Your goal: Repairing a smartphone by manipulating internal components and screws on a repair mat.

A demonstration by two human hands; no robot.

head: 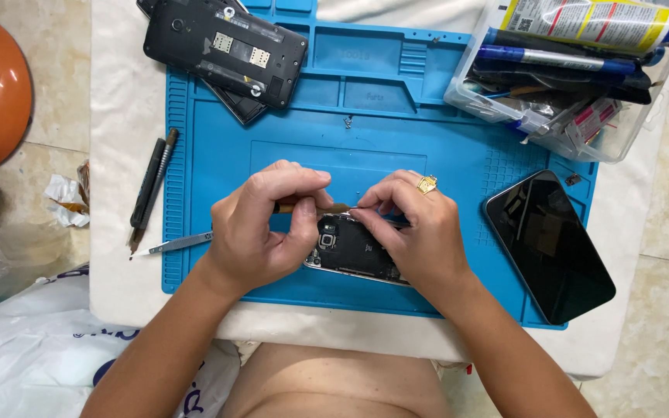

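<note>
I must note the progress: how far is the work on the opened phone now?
Done: the opened phone lies with its back off. In hand: the left hand holds a thin tool over it, while the right hand pinches at the tip. Left: it remains open.

The opened phone lies on the work mat, near the mat's six o'clock edge. The left hand sits at its nine o'clock, the right hand at its three. A second opened phone lies at eleven o'clock, a tray of tools at one, and a face-up phone at three. Tweezers and two drivers lie at nine, off the mat's edge.
</note>
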